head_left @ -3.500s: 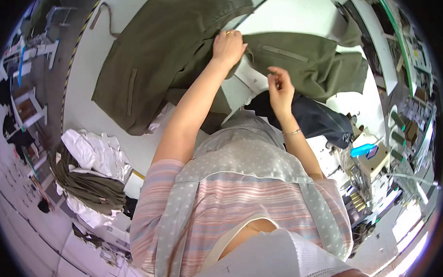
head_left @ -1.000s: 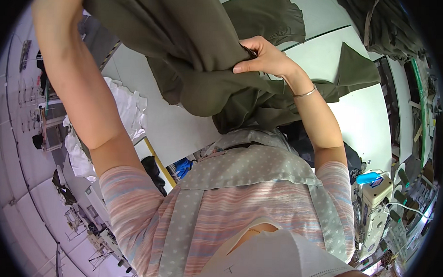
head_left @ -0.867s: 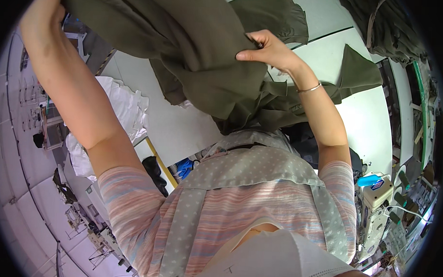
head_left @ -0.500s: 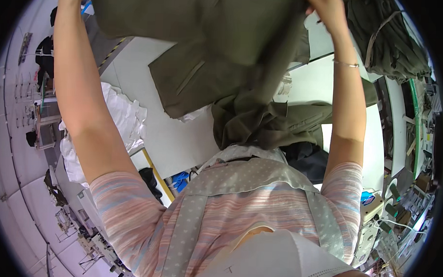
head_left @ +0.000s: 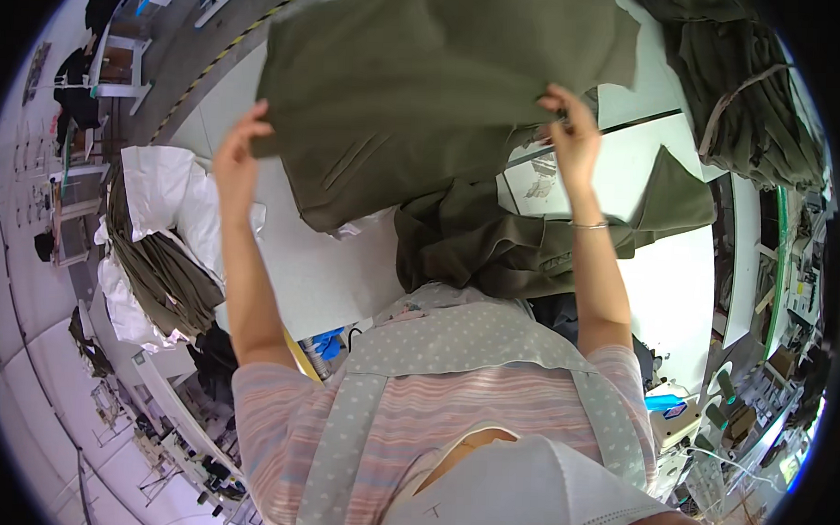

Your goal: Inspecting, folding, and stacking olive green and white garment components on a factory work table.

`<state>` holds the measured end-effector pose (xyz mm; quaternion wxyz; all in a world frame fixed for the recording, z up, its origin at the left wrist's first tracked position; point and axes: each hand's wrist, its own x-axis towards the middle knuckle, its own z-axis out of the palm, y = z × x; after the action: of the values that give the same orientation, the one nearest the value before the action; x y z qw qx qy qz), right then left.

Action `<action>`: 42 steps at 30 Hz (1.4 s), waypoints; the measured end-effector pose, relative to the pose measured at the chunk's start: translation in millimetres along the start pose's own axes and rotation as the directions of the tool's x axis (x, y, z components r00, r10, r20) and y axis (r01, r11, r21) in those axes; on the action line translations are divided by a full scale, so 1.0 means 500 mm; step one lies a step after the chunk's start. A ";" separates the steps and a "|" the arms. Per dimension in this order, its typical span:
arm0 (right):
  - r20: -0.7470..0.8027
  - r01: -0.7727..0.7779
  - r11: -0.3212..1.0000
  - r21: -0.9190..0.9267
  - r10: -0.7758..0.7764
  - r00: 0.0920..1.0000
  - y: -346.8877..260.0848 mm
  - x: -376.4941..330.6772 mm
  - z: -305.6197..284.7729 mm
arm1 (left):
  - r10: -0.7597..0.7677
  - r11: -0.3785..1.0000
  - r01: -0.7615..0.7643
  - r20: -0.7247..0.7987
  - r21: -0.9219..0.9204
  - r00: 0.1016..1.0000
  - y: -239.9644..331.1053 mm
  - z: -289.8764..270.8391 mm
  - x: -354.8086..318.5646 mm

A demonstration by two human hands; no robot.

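The half-curled hands (head_left: 577, 143), their hold unclear, meet the olive cloth (head_left: 408, 82), likely soft, light and best pinched at opposite edges.

Garment workshop: sewing machine (head_left: 681, 425), cloth bundle (head_left: 762, 140)

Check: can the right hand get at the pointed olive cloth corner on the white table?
Likely yes: nothing shows between the right hand and the pointed olive cloth corner across the white table. The hand is by the large olive panel; whether it grips is unclear.
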<state>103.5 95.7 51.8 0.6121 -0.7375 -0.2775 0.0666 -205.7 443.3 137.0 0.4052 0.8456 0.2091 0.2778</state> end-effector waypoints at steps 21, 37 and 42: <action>0.382 -0.009 0.983 -0.184 0.080 0.921 0.167 -0.170 0.110 | -0.320 0.892 0.350 -0.150 0.285 0.936 -0.164 0.123 -0.357; -0.375 -0.622 0.498 -0.604 0.511 0.773 0.305 0.201 -0.063 | -0.502 0.532 0.154 0.163 0.833 0.849 -0.126 0.325 -0.158; -0.574 -0.720 0.540 -0.436 0.450 0.684 0.335 0.172 -0.113 | -0.475 0.536 0.145 0.155 0.832 0.866 -0.151 0.329 -0.165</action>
<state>254.9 72.9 -71.0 0.3080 -0.9439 0.1163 0.0251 -172.6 346.1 -33.4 0.0583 0.9186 0.3815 -0.0849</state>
